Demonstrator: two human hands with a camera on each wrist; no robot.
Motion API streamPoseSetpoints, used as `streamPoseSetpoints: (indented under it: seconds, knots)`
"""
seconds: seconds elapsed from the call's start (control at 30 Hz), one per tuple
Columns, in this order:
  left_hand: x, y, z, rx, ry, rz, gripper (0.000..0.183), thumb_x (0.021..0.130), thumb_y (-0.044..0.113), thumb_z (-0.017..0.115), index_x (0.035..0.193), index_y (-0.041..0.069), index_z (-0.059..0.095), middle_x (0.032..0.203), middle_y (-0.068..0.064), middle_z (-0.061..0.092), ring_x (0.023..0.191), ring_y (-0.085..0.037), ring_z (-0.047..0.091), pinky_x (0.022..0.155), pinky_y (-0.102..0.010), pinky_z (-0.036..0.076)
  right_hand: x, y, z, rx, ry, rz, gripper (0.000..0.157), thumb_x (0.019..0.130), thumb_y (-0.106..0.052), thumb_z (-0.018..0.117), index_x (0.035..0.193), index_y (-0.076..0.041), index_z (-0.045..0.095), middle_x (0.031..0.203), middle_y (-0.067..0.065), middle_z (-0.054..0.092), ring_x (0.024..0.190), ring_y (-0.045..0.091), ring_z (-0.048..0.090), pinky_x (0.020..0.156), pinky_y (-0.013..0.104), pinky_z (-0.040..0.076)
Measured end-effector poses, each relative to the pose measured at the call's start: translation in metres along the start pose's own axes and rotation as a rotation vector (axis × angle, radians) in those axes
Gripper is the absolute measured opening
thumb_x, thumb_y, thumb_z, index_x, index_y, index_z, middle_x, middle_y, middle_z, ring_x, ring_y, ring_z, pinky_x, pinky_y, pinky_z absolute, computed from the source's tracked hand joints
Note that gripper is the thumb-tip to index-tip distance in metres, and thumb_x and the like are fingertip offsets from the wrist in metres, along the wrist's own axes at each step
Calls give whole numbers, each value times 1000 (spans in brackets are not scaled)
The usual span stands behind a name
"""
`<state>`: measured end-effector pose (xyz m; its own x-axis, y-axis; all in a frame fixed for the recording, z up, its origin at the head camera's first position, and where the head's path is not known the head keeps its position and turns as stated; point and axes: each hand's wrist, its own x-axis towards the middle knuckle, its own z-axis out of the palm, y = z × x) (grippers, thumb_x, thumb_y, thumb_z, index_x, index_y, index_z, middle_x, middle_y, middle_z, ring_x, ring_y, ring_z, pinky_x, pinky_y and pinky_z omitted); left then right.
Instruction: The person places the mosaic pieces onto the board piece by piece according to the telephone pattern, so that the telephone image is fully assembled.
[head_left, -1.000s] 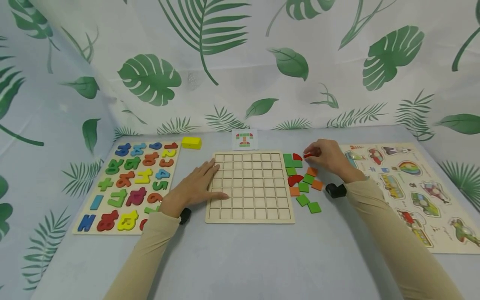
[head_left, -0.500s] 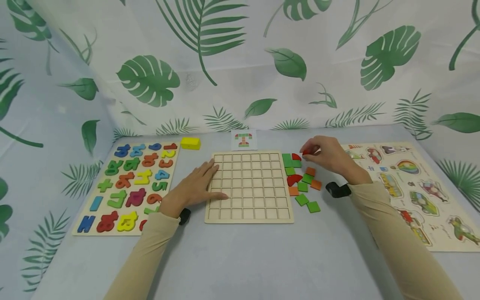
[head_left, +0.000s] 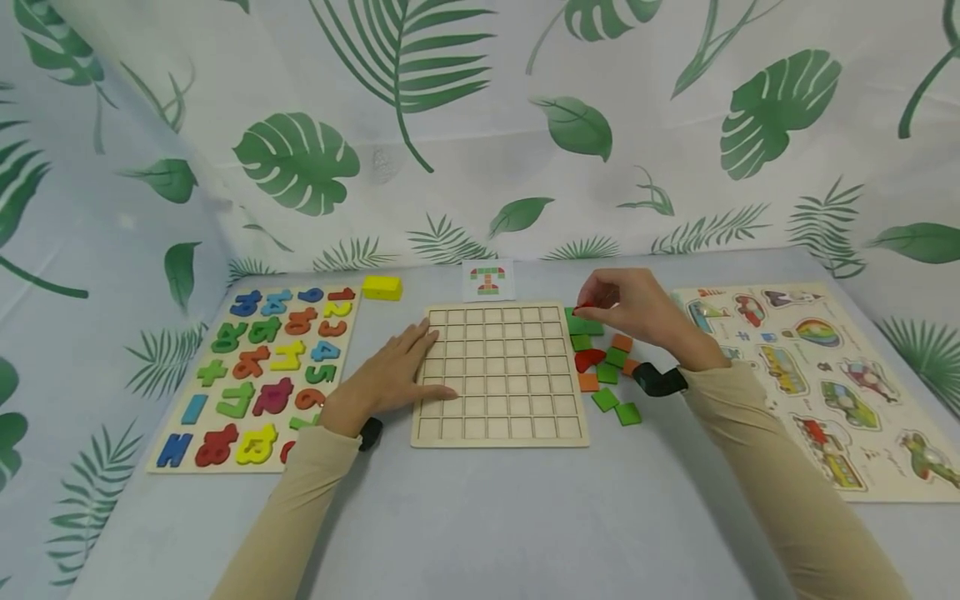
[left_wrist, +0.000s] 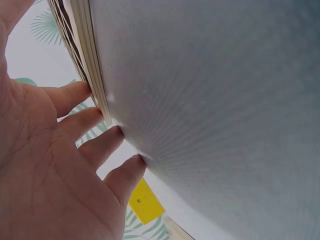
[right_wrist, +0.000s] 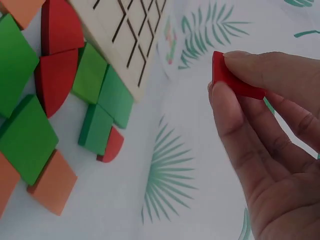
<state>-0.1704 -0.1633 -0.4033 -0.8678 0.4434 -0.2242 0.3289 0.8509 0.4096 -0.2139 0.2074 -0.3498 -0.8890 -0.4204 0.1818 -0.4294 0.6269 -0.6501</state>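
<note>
My left hand [head_left: 390, 375] lies along the left side of a square wooden grid board [head_left: 498, 442], fingers straight and thumb stretched over its cells. In the left wrist view the fingertips [left_wrist: 135, 159] line up at the board's edge. Right of the board, my right hand [head_left: 633, 312] pinches a red quarter-circle block [right_wrist: 231, 80] between thumb and finger, held above the loose pieces. Beneath and near it are green squares [head_left: 606, 400], orange squares [head_left: 588, 382] and red quarter-circle pieces [right_wrist: 61, 75]. The right hand hides part of this group in the head view.
Behind the grid board lies a small card [head_left: 488, 280] with a coloured block pattern. A yellow block [head_left: 382, 288] is at the back left. A number puzzle board [head_left: 213, 419] flanks the left side, a picture puzzle board [head_left: 900, 492] the right, partly under my right arm.
My right hand, pinching the red block, has shifted left toward the grid board's upper right corner and now covers the red piece there. My left hand has stayed in place.
</note>
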Motion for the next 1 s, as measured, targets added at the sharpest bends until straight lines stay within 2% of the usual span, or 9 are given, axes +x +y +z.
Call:
streamPoseSetpoints:
  seconds: [0.1, 0.2, 0.43, 0.6, 0.8, 1.0]
  knots:
    - [0, -1, 0, 3, -1, -2, 105, 94, 62, 69, 167, 4, 20, 175, -15, 7, 161, -34, 9, 129, -50, 10, 2, -1, 3, 42, -13, -7, 8, 91, 3, 78, 97, 1, 74, 93, 11, 73, 87, 25, 68, 78, 14, 53]
    - [0, -1, 0, 4, -1, -2, 105, 94, 62, 69, 167, 4, 20, 175, -15, 6, 161, -34, 9, 129, -50, 10, 3, 0, 5, 56, -25, -17, 15, 91, 6, 77, 106, 4, 76, 98, 13, 73, 90, 26, 67, 80, 15, 54]
    - [0, -1, 0, 2, 1, 2, 105, 94, 62, 69, 167, 4, 21, 175, -16, 7, 161, -35, 9, 129, -50, 10, 6, 4, 13, 60, -73, -50, 25, 93, 3, 76, 118, 3, 78, 97, 10, 68, 91, 23, 62, 85, 22, 57]
    - [1, -1, 1, 3, 0, 3, 105, 94, 62, 69, 167, 4, 21, 175, -15, 6, 161, -34, 9, 129, -50, 10, 8, 3, 20, 40, -80, -62, 21, 95, 2, 75, 116, 4, 78, 96, 9, 64, 90, 22, 59, 87, 32, 58]
    - [0, -1, 0, 10, -2, 9, 105, 94, 61, 69, 167, 3, 20, 175, -16, 6, 161, -36, 10, 129, -51, 11, 12, 2, 27, 32, -62, -74, 15, 94, 4, 75, 109, 5, 73, 100, 13, 66, 92, 29, 66, 87, 47, 60]
    - [-1, -1, 0, 6, -1, 17, 103, 95, 60, 69, 166, 2, 21, 175, -17, 8, 160, -37, 11, 129, -52, 11, 19, 0, 34, 37, -58, -60, 12, 91, 2, 79, 102, 2, 74, 97, 10, 73, 88, 25, 69, 83, 39, 59]
